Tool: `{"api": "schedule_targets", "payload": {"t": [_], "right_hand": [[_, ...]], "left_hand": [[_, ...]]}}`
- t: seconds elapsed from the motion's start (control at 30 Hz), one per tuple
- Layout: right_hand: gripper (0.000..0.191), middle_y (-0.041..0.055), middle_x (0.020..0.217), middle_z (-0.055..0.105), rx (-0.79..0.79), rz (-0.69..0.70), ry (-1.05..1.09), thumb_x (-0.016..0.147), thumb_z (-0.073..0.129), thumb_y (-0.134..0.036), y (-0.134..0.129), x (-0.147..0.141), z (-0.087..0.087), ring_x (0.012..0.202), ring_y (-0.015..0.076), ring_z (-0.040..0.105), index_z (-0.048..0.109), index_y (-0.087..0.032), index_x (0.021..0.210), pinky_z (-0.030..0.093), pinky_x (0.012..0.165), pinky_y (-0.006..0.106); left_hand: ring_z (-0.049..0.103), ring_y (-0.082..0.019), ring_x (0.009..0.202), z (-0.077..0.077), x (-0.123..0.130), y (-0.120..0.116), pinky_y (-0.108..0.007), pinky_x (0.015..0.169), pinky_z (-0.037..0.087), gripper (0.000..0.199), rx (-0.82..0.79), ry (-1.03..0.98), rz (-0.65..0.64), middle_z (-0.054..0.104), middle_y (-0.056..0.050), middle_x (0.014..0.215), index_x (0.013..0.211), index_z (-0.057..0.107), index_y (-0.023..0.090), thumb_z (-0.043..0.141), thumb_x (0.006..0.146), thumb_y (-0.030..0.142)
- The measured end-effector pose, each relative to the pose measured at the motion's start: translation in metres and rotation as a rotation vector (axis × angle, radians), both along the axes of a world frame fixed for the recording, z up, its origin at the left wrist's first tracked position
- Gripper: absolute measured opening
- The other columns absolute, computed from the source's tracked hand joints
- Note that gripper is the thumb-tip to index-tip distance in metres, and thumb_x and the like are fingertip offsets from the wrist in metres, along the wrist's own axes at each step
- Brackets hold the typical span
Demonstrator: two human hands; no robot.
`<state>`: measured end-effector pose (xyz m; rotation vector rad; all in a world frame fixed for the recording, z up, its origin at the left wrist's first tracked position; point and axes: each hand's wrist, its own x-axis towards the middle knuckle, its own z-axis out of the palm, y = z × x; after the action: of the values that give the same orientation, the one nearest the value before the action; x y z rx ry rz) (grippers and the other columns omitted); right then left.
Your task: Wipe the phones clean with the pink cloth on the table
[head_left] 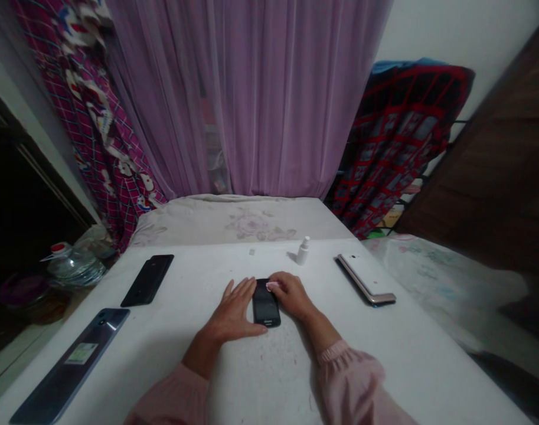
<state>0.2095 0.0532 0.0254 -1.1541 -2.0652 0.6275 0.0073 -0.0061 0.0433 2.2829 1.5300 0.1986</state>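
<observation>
Head view, spray bottle (302,252) beyond black phone (264,307)

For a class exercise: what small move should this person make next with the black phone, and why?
Probably the left hand should slide against the black smartphone's edge to steady it: the right hand rests on its top end, the left lies flat beside it on the white table.

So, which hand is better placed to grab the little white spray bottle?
The right hand looks better placed: it rests on the black phone, nearer the white spray bottle than the left hand, which lies flat beside the phone.
</observation>
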Motion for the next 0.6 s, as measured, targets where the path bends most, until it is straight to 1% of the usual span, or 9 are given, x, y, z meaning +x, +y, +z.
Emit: {"api": "schedule_targets", "payload": {"t": [0.07, 0.13, 0.17, 0.23, 0.3, 0.37, 0.47, 0.6], "right_hand": [[0.013, 0.0058, 0.104, 0.072, 0.013, 0.092, 0.017, 0.085, 0.059, -0.029, -0.009, 0.008, -0.002, 0.104, 0.0216, 0.063, 0.070, -0.023, 0.082, 0.043, 0.093, 0.035], [0.011, 0.0084, 0.122, 0.066, 0.014, 0.146, 0.004, 0.083, 0.062, -0.030, -0.019, 0.016, -0.004, 0.123, 0.0250, 0.054, 0.071, -0.023, 0.084, 0.039, 0.101, 0.040], [0.011, 0.0093, 0.129, 0.063, 0.006, 0.158, -0.013, 0.082, 0.063, -0.031, -0.023, 0.019, -0.004, 0.128, 0.0262, 0.050, 0.071, -0.024, 0.085, 0.037, 0.103, 0.042], [0.011, 0.0102, 0.136, 0.058, -0.020, 0.167, -0.049, 0.081, 0.066, -0.032, -0.029, 0.022, -0.004, 0.133, 0.0274, 0.045, 0.072, -0.024, 0.086, 0.034, 0.106, 0.045], [0.011, 0.0101, 0.135, 0.058, -0.042, 0.159, -0.066, 0.081, 0.066, -0.032, -0.029, 0.021, -0.003, 0.133, 0.0273, 0.045, 0.073, -0.025, 0.086, 0.033, 0.106, 0.046], [0.009, 0.0092, 0.129, 0.062, -0.046, 0.127, -0.055, 0.081, 0.066, -0.030, -0.025, 0.017, -0.003, 0.128, 0.0261, 0.050, 0.072, -0.025, 0.086, 0.035, 0.104, 0.044], [0.008, 0.0072, 0.119, 0.066, -0.025, 0.072, -0.013, 0.081, 0.066, -0.028, -0.015, 0.009, -0.004, 0.117, 0.0235, 0.057, 0.072, -0.025, 0.083, 0.040, 0.098, 0.039], [0.006, 0.0039, 0.098, 0.069, 0.001, 0.053, 0.005, 0.081, 0.065, -0.025, -0.002, 0.002, -0.003, 0.097, 0.0189, 0.062, 0.070, -0.023, 0.080, 0.044, 0.088, 0.032]], "left_hand": [[0.017, -0.031, 0.147, -0.002, -0.001, 0.000, -0.049, 0.120, 0.002, 0.110, 0.010, -0.011, -0.004, 0.021, -0.014, 0.159, 0.153, 0.016, 0.019, 0.070, 0.067, 0.062], [0.017, -0.032, 0.147, -0.003, -0.001, 0.000, -0.050, 0.120, 0.002, 0.111, 0.019, -0.015, -0.004, 0.022, -0.015, 0.159, 0.153, 0.015, 0.019, 0.069, 0.067, 0.063], [0.017, -0.032, 0.147, -0.004, -0.001, 0.001, -0.050, 0.120, 0.002, 0.111, 0.024, -0.014, -0.004, 0.022, -0.015, 0.159, 0.153, 0.015, 0.019, 0.069, 0.067, 0.063], [0.017, -0.031, 0.147, -0.004, -0.001, 0.001, -0.050, 0.120, 0.002, 0.111, 0.025, -0.005, -0.003, 0.021, -0.015, 0.159, 0.153, 0.016, 0.018, 0.069, 0.067, 0.062], [0.016, -0.031, 0.147, -0.005, -0.001, 0.001, -0.049, 0.120, 0.002, 0.110, 0.021, 0.006, 0.000, 0.021, -0.015, 0.159, 0.153, 0.016, 0.017, 0.070, 0.067, 0.061], [0.016, -0.031, 0.147, -0.005, -0.001, 0.001, -0.048, 0.120, 0.002, 0.110, 0.025, 0.006, 0.004, 0.021, -0.015, 0.159, 0.153, 0.016, 0.017, 0.069, 0.067, 0.061], [0.017, -0.032, 0.147, -0.006, -0.001, 0.001, -0.049, 0.119, 0.002, 0.110, 0.036, -0.006, 0.003, 0.021, -0.015, 0.159, 0.153, 0.014, 0.019, 0.068, 0.068, 0.062], [0.017, -0.032, 0.147, -0.006, -0.001, 0.001, -0.050, 0.119, 0.002, 0.111, 0.021, -0.008, 0.002, 0.020, -0.015, 0.160, 0.153, 0.013, 0.019, 0.068, 0.068, 0.062]]}}
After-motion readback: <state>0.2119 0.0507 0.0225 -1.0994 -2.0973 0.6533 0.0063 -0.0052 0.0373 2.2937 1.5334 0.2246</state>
